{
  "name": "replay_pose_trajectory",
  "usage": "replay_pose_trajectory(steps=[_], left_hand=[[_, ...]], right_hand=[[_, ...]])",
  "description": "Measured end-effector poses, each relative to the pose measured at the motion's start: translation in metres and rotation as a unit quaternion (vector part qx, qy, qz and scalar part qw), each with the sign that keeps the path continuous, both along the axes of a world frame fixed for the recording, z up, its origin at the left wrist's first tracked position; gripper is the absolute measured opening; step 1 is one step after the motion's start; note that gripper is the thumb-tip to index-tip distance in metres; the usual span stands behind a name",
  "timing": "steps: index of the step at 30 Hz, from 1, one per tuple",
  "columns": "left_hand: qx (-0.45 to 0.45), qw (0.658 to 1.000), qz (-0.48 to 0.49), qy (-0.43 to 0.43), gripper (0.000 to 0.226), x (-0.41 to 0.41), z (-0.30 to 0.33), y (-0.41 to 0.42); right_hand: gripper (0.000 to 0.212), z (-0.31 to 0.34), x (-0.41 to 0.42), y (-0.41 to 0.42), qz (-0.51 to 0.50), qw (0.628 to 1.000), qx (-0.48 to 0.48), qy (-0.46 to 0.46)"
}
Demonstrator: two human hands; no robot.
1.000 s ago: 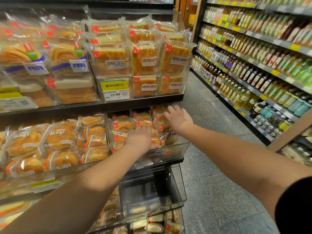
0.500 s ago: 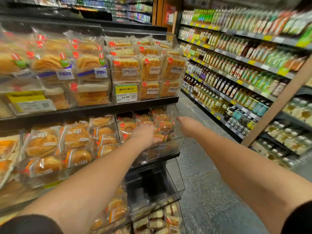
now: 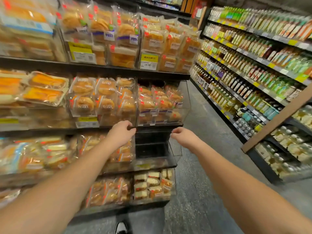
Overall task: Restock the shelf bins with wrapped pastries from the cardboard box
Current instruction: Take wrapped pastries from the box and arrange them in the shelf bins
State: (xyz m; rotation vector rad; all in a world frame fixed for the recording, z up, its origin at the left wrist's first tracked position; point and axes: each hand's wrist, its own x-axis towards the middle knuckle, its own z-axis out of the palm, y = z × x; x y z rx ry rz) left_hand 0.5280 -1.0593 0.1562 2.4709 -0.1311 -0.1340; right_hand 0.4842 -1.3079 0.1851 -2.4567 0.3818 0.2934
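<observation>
Both hands hang loose and hold nothing, the left hand (image 3: 121,132) and right hand (image 3: 183,136) apart just below the filled clear bin (image 3: 184,114) of wrapped pastries (image 3: 158,100), likely free to fetch more, though the cardboard box is out of view.

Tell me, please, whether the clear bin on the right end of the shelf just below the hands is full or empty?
Empty: the clear bin shows only its dark floor, while the neighbouring bin holds wrapped pastries.
</observation>
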Motion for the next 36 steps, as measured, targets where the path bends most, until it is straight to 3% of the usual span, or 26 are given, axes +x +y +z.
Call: replay_pose_trajectory(steps=[4,11,21,26,32,36], left_hand=[[0.02,0.999,0.027,0.036,0.032,-0.089,-0.042,0.054],[0.159,0.979,0.067,0.112,0.045,-0.229,-0.072,0.174],[0.158,0.951,0.193,0.181,0.044,-0.403,-0.084,0.379],[0.143,0.938,0.259,0.183,0.046,-0.486,-0.084,0.507],[0.13,0.909,0.339,0.202,0.037,-0.581,-0.076,0.642],[0.087,0.885,0.407,0.209,0.035,-0.621,-0.069,0.707]], right_hand=[[0.045,-0.033,-0.069,0.05,0.075,0.996,-0.027,0.043],[0.051,-0.066,-0.148,0.166,0.244,0.962,-0.093,0.086],[0.042,-0.088,-0.233,0.409,0.479,0.859,-0.16,0.085],[0.039,-0.095,-0.289,0.558,0.565,0.808,-0.148,0.073],[0.045,-0.105,-0.355,0.724,0.644,0.749,-0.13,0.082],[0.043,-0.104,-0.381,0.799,0.661,0.736,-0.11,0.097]])
